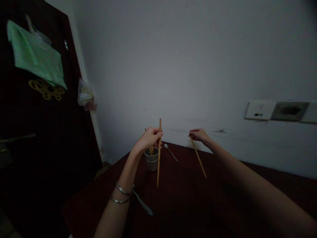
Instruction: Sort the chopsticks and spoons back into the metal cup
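My left hand (153,136) is closed around the upper part of a wooden chopstick (158,165), which hangs nearly upright with its thin end down. Behind that hand stands a grey metal cup (151,162) with several chopsticks (151,150) in it, partly hidden by the hand. Over to the right, my right hand (197,134) pinches the top end of another wooden chopstick (198,158), slanting down to the right. A long-handled spoon (171,153) lies on the table between the two hands. Below my left wrist lies a second metal utensil (143,202), its upper end partly hidden by my arm.
The dark red table (183,198) meets a pale wall (173,66) at the back. Wall sockets (260,110) are on the right. On the left is a dark door (44,132) with a green cloth (37,53); a plastic bag (85,94) hangs by the frame.
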The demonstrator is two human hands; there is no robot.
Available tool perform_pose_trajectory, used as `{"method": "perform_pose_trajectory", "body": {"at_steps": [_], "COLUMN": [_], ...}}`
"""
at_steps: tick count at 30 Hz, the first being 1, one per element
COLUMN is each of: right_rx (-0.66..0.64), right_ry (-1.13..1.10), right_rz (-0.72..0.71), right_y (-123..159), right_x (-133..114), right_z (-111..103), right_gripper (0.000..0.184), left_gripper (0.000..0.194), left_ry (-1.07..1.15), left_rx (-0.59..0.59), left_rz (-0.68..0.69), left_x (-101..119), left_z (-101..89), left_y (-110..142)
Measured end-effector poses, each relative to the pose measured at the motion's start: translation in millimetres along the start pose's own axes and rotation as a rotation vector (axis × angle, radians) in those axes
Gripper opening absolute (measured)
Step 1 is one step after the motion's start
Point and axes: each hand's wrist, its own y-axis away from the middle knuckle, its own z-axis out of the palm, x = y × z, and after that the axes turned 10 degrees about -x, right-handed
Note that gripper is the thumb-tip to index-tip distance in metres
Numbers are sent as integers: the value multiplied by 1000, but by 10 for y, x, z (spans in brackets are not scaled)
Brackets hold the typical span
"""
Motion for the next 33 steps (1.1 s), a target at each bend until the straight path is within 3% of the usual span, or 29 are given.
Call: {"method": "perform_pose_trajectory", "body": {"at_steps": [3, 6, 9, 12, 19, 25, 33], "right_rx": [-13, -27, -38, -30, -23, -32, -32], "right_ry": [97, 204, 285, 362, 500, 550, 563], "right_rz": [47, 77, 91, 91, 44, 7, -11], "right_y": [-54, -97, -140, -190, -305, -286, -107], "right_x": [369, 621, 781, 877, 1004, 1101, 1052], "right_z": [222, 390, 521, 627, 804, 915, 761], "right_gripper": [14, 12, 15, 16, 18, 20, 27], "left_gripper": [10, 9, 13, 21, 31, 30, 30], "left_ry": [-93, -200, -244, -248, -287, -367, -437], "left_rx": [-267, -334, -410, -496, -669, -729, -719], "left_rz": [-140, -293, -431, -561, -694, -745, -734], "left_x": [-184, -532, -883, -1097, -1265, -1389, -1242], "left_z": [392, 668, 804, 860, 947, 1021, 985], "left_y": [-171, -368, -478, -493, -498, -534, -481]}}
